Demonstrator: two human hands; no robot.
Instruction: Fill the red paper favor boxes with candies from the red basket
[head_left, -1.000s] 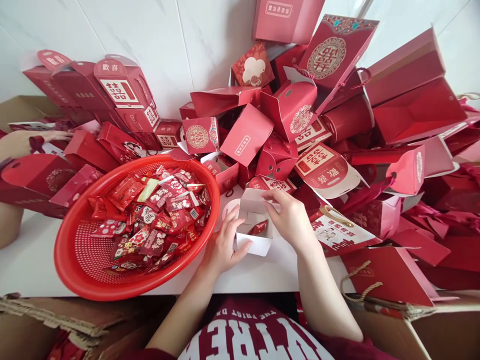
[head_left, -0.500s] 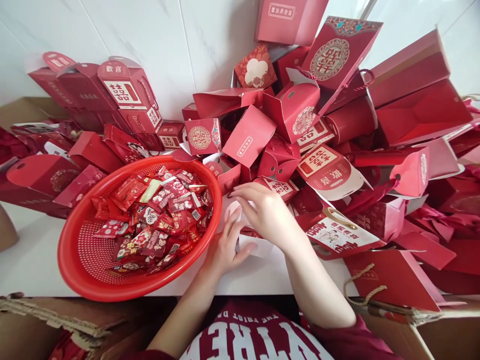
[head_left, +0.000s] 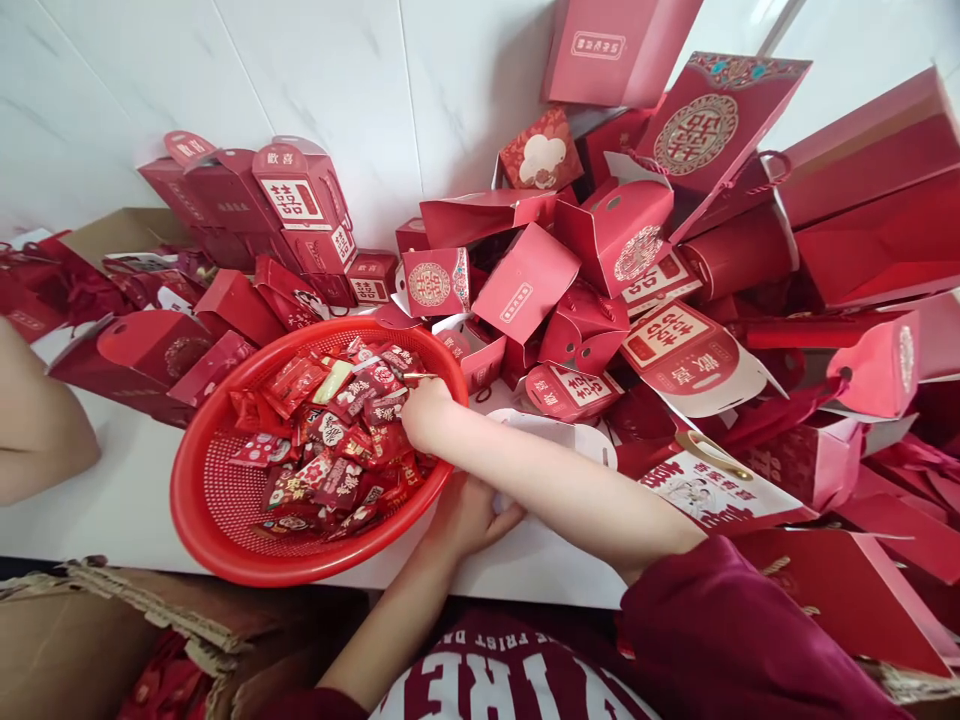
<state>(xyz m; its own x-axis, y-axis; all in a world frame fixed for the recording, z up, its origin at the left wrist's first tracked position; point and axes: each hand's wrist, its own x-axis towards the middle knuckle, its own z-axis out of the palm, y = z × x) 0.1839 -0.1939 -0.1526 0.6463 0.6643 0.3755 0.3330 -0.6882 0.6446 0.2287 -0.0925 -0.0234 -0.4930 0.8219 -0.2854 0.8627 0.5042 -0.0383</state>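
My right hand [head_left: 426, 415] reaches over the right rim of a red plastic basket [head_left: 217, 520], its back toward me. Its fingers curl down among small red wrapped candies [head_left: 337, 440]; what they grip is hidden. My left hand [head_left: 474, 515] stays low beside the basket, partly covered by my right forearm. Its thumb lies against an open gift box [head_left: 555, 428] with a white inside, while its other fingers are mostly hidden. Much of that box is behind the forearm too.
A heap of red gift boxes [head_left: 529, 280] fills the table's back and right. More boxes [head_left: 289, 200] stand stacked at the back left. Another person's arm [head_left: 37, 420] rests at the left edge. A torn cardboard carton [head_left: 150, 610] sits below the table's front edge.
My right hand has moved left from the gift box into the basket of candies. My left hand has stayed by the box. Another person's arm has come into view at left as the view shifted.
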